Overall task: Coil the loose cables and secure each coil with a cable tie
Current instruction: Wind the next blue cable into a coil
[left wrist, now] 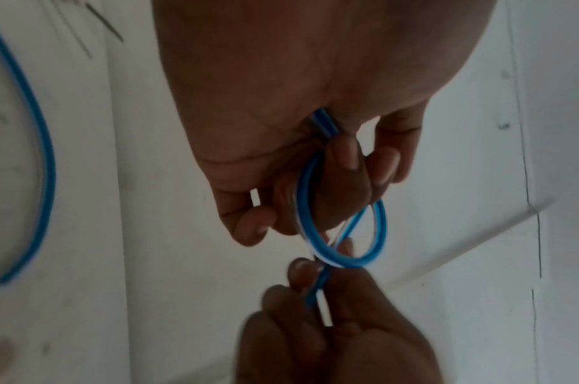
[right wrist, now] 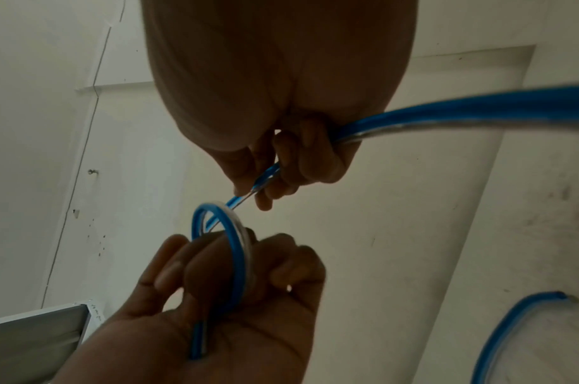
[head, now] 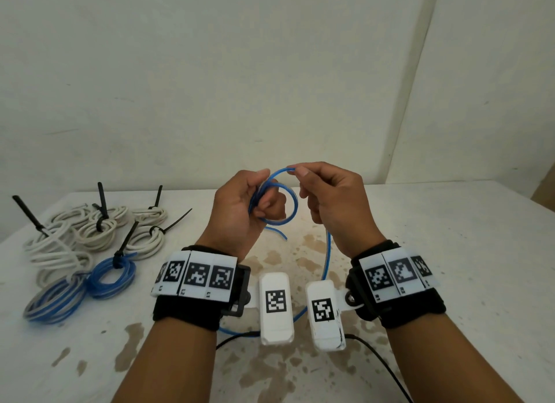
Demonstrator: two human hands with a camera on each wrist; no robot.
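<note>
Overhead, left hand (head: 240,206) grip clamped on blue cable (head: 280,198) loops; right hand (head: 329,198) pinches strand; no legible writing.

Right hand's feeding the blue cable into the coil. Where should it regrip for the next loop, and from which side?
Judging from the head view, take the blue cable on the slack run hanging below the right hand, coming from the right side with a thumb-and-finger pinch. That stretch hangs free above the table, while the left hand already grips the finished loops, so grabbing nearer the coil would crowd its fingers.

No readable text on the wristband markers (head: 196,275).
</note>
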